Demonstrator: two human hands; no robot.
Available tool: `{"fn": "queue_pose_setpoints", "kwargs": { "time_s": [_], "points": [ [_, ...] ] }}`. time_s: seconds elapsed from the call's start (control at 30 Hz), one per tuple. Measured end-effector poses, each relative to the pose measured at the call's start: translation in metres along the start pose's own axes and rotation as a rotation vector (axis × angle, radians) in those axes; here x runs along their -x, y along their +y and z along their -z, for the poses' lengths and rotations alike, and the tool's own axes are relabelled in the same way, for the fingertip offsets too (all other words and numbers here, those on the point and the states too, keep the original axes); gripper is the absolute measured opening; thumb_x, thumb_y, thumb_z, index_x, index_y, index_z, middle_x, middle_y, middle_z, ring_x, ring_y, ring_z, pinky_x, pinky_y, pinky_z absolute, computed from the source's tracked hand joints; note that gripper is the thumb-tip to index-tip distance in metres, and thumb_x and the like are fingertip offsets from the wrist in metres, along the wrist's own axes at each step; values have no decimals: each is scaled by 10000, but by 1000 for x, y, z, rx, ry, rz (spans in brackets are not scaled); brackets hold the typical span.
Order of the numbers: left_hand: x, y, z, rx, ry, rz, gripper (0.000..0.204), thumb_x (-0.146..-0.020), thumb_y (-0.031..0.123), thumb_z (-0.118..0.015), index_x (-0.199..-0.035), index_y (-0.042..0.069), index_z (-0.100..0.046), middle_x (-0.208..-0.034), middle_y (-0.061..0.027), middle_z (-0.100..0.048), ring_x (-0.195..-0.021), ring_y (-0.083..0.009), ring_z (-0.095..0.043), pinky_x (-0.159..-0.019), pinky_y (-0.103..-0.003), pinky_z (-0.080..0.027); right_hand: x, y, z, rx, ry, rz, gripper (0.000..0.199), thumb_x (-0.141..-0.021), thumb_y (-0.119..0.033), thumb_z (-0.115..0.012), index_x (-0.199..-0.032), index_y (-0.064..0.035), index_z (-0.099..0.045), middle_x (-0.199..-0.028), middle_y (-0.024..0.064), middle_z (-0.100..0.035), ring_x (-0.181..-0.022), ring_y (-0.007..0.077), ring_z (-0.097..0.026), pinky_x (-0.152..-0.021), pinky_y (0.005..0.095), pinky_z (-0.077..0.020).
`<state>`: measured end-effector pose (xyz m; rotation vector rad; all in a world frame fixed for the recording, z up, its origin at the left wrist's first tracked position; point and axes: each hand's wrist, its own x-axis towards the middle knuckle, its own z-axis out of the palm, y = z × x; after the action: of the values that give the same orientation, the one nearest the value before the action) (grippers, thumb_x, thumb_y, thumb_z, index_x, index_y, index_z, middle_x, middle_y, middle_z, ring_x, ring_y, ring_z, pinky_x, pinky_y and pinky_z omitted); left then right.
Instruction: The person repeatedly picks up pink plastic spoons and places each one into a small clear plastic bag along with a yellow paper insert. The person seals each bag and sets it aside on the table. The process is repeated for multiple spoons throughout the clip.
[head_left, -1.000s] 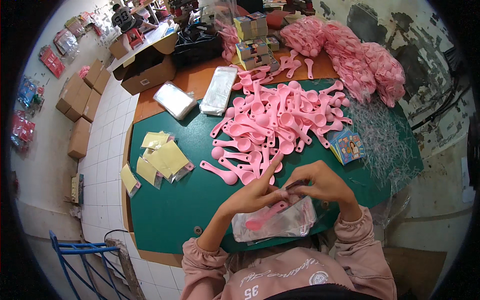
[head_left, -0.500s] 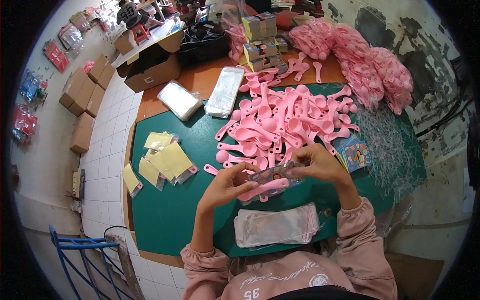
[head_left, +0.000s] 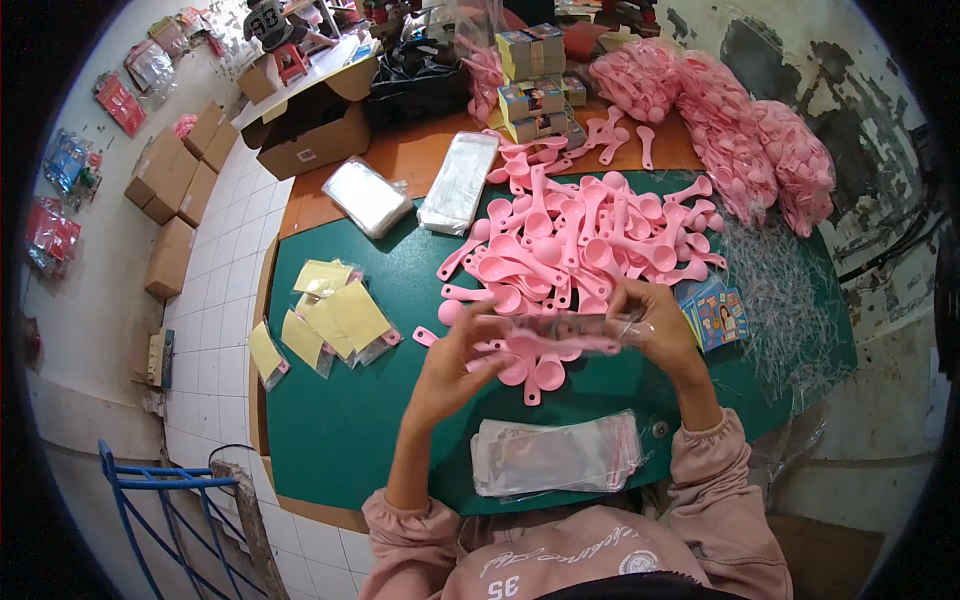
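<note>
In the head view, the person is holding a clear packet (head_left: 575, 328) above the near side of a green tabletop (head_left: 400, 430), just in front of a heap of pink spoons (head_left: 545, 250). The packet's long axis is running left to right, roughly along the table's near edge, and its narrow side is showing as a dark strip. A pink spoon (head_left: 590, 344) is lying lengthwise along it; motion is blurring that spoon, so which way its bowl is pointing cannot be told surely. The right hand (head_left: 655, 322) is pinching the packet's right end, where loose clear film is sticking out past the fingers. The left hand (head_left: 462, 350) is curling at the packet's left end, fingers above and thumb below; whether they are closing firmly on it cannot be told through the blur.

Between the forearms, a stack of clear sleeves (head_left: 555, 455) is lying flat near the table edge, its longer side also running left to right. To the left, yellow-faced packets (head_left: 355, 315) are overlapping one another at a slant. Beside the heap on the right, colourful cards (head_left: 722, 318) are lying in a small fan. Beyond the heap, bundled cards (head_left: 530, 55) are standing in a stack, and bulging bags of spoons (head_left: 725, 130) are resting toward the wall.
</note>
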<state>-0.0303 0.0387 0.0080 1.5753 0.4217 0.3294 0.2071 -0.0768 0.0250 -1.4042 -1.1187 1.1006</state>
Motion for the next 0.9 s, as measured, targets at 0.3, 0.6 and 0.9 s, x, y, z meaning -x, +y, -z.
{"fn": "queue_pose_setpoints", "kwargs": {
  "time_s": [0.3,0.6,0.9],
  "points": [
    [13,-8,-69,565,259,221,660,-939,211,-398,-1362,230,108,-1151,-224,-498,-1030,-282,-548,-824,-405,-490,22,-19,-30,613,-443,544,380,-734,-165,-675,-1074,-43,-557,-1154,177,-503,-1018,323,-517,-837,368,-429],
    [32,-16,-76,594,260,252,659,-926,58,-372,-1362,223,94,-1170,-241,-490,-1002,-306,-568,-808,-388,-501,28,8,-49,470,39,117,361,-735,-29,-631,-1086,-58,-551,-978,107,-515,-758,197,-581,-640,271,-477],
    [57,-7,-74,595,224,297,670,-921,37,-372,-1375,230,81,-1169,-216,-488,-1021,-246,-557,-838,-376,-494,53,-16,-62,687,-294,392,254,-701,-94,-675,-934,-70,-577,-936,104,-493,-889,264,-503,-739,340,-440]
  ]
}}
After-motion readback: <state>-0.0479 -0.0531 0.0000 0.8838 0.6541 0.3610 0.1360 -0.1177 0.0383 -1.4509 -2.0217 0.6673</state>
